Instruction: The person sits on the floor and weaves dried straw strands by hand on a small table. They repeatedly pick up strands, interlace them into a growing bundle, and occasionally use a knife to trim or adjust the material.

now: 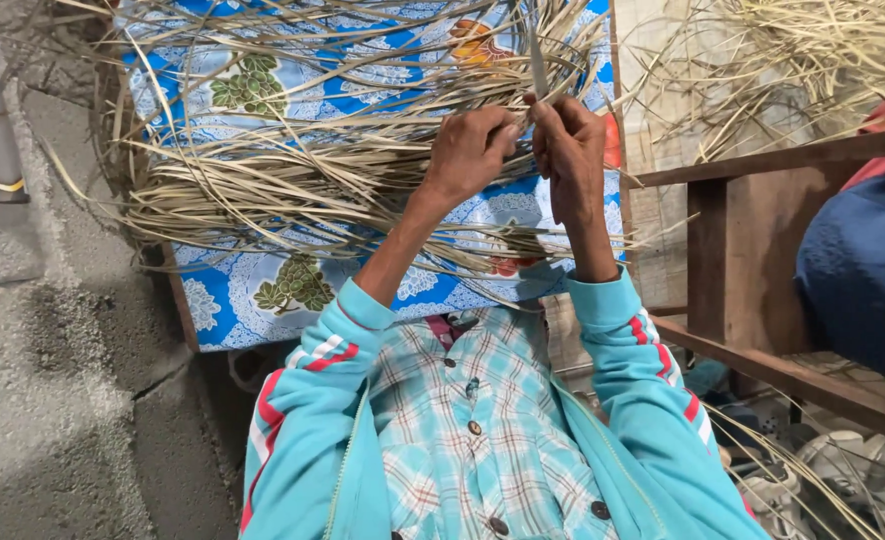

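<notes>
My left hand and my right hand are raised close together over a pile of long dry pale straw strips. Both pinch one thin strip that rises upward between the fingertips. The pile lies on a blue and white flowered cloth spread across a low surface. My sleeves are turquoise with red and white stripes over a checked shirt.
A wooden frame stands at the right, with a blue bundle behind it. More loose straw heaps at the top right. Grey concrete floor runs along the left. Shoes lie at the lower right.
</notes>
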